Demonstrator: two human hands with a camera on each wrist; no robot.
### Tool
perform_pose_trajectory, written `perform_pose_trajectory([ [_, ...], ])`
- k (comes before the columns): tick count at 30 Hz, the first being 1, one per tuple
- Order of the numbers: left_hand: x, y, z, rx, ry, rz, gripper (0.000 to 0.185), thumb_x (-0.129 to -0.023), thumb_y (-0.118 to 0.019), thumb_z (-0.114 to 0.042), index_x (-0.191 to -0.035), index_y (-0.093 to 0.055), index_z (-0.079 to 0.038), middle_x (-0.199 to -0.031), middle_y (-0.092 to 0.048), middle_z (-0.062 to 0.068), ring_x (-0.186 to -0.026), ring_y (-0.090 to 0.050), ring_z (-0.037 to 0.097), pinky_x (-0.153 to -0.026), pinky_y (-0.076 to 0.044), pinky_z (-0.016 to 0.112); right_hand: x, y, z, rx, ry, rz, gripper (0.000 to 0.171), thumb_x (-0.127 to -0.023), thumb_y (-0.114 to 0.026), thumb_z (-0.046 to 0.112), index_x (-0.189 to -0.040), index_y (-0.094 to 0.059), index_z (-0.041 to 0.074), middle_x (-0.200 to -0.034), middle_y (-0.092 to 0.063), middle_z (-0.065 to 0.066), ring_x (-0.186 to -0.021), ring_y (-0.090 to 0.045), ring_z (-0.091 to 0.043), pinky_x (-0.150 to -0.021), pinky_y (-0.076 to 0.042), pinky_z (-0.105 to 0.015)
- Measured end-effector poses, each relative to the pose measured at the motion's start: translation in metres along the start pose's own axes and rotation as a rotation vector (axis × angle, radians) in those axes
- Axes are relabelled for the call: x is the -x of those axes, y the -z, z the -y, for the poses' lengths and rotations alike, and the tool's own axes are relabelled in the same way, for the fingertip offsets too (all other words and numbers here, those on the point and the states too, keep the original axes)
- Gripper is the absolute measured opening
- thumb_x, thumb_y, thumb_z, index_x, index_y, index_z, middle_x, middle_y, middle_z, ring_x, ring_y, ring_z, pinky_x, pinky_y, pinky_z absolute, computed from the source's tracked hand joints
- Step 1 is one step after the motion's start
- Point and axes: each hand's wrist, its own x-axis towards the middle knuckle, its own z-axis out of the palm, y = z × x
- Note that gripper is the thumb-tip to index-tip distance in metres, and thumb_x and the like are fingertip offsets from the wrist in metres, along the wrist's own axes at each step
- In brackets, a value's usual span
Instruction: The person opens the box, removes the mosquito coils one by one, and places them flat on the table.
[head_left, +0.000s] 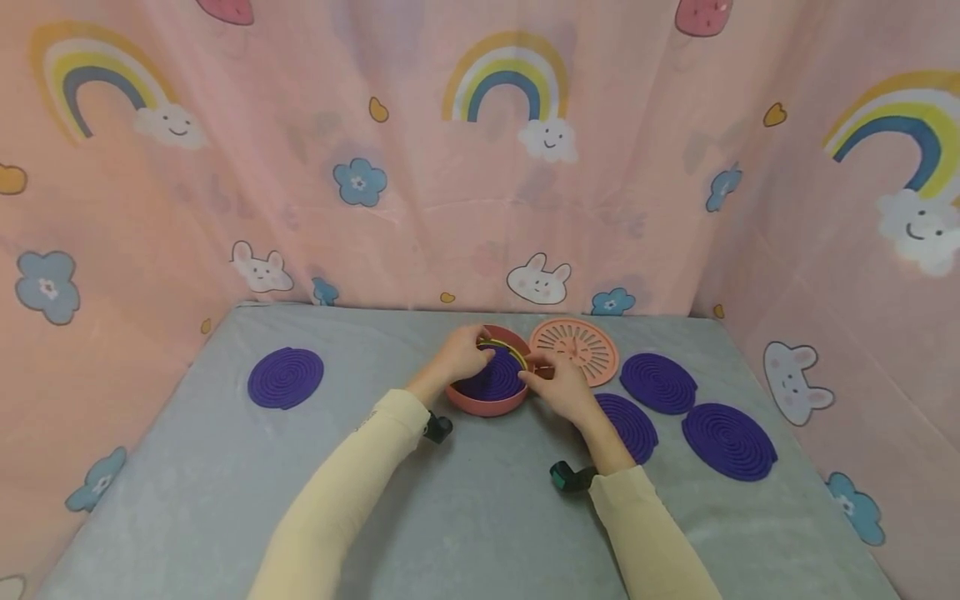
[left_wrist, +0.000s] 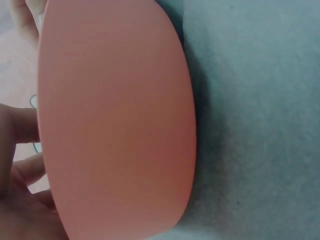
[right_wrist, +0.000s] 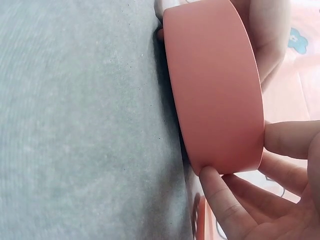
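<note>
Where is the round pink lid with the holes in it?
In the head view, the round pink slotted lid lies flat on the grey table at the back, just right of the pink bowl and left of a purple spiral coil.

Pink round dish fills centre of frame, smooth outer wall toward camera, standing on grey mat. Right hand at lower right: thumb tip presses dish's lower edge, other fingers lie against rim (inside of dish not visible from here). Dark shadow runs along dish where it meets mat. Part of other hand shows behind dish at top, touching far rim. Pink patterned cloth beyond, blue flower print on it.
</note>
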Motion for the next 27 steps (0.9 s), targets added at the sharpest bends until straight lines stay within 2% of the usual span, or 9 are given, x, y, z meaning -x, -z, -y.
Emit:
perform_pose_trajectory([
  [5, -0.0002, -0.0016, 0.0011, -0.052, 0.013, 0.011, 0.036, -0.093, -0.060, -0.018, -0.125, -0.057, -0.003, -0.122, -0.058, 0.015, -0.113, -0.054, 0.028, -0.094, -0.046, 0.043, -0.0001, -0.0010, -0.0003, -0.005, -0.005, 0.004, 0.037, -0.091, -0.065, 0.031, -0.123, -0.060, 0.012, -0.121, -0.061, -0.007, -0.108, -0.059, -0.026, -0.087, -0.050, -0.044],
  [12, 0.0004, -0.0024, 0.0014, -0.025, -0.003, -0.014, 0.034, -0.091, -0.062, -0.015, -0.123, -0.057, -0.003, -0.121, -0.058, 0.016, -0.113, -0.053, 0.029, -0.094, -0.045, 0.043, -0.0003, -0.0002, -0.0013, -0.002, 0.002, 0.005, 0.038, -0.091, -0.065, 0.032, -0.123, -0.060, 0.012, -0.120, -0.062, -0.007, -0.108, -0.059, -0.026, -0.087, -0.050, -0.044],
  [21, 0.0033, 0.0014, 0.0050, 0.054, -0.062, -0.102, 0.031, -0.088, -0.065, -0.008, -0.119, -0.061, -0.007, -0.120, -0.060, 0.011, -0.115, -0.054, 0.026, -0.098, -0.043, 0.041, -0.0010, 0.0001, -0.0026, -0.002, -0.001, 0.004, 0.039, -0.091, -0.065, 0.033, -0.124, -0.060, 0.013, -0.121, -0.061, -0.007, -0.110, -0.058, -0.027, -0.088, -0.049, -0.045],
  [27, 0.0048, 0.0053, 0.0066, 0.169, -0.042, -0.116, 0.029, -0.088, -0.066, -0.008, -0.116, -0.063, -0.010, -0.120, -0.061, 0.008, -0.113, -0.056, 0.025, -0.095, -0.046, 0.040, -0.0007, 0.0011, -0.0041, -0.011, 0.015, 0.016, 0.039, -0.091, -0.064, 0.032, -0.125, -0.060, 0.013, -0.123, -0.060, -0.008, -0.110, -0.059, -0.028, -0.088, -0.050, -0.045],
])
